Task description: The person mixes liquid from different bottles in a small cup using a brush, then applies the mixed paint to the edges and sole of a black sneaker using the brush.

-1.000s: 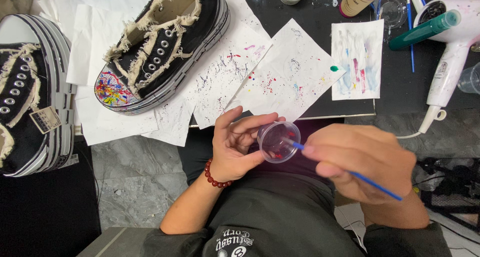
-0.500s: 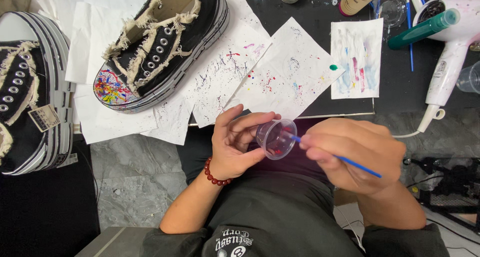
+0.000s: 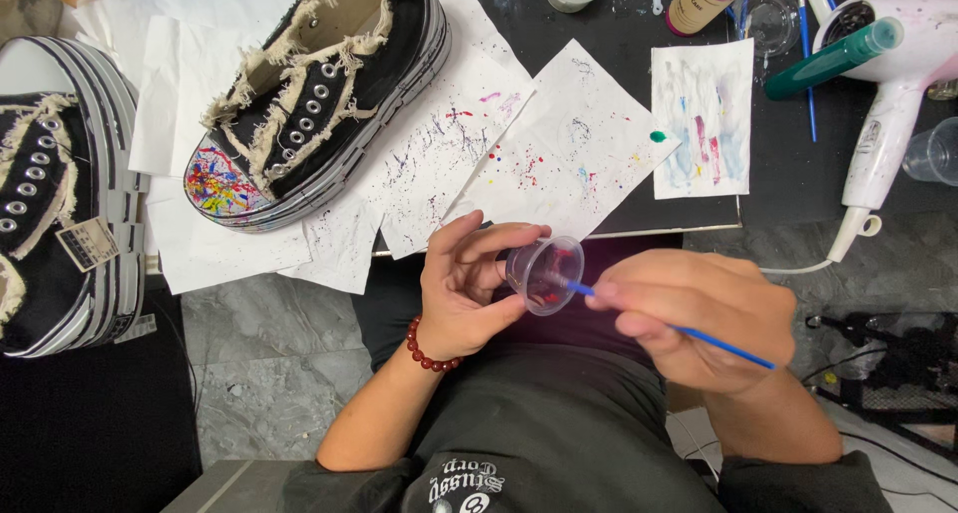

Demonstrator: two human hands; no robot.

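Your left hand (image 3: 461,291) holds a small clear plastic cup (image 3: 544,273) over your lap, just below the edge of the tabletop (image 3: 619,34). The grip of this hand is closed around the cup: the fingers lie along its upper side and the thumb presses from below, so the cup is tilted with its mouth toward your right hand (image 3: 699,318). Inside the cup you see a little red paint. Your right hand is clenched on a thin blue brush (image 3: 689,331); the tip of the brush is inside the cup, and the handle comes out behind the hand, pointing down and to the right.

The hairs of the brush are hard to see through the plastic, and I cannot tell if they touch the paint. Your right fingers hide the middle part of the brush.

On the tabletop, well apart from your hands, a black shoe (image 3: 319,104) with a colour-spattered toe stands on white paper sheets (image 3: 559,144). A second shoe (image 3: 55,224) is cut off at the left edge, and a white hair dryer (image 3: 888,104) lies at the right.
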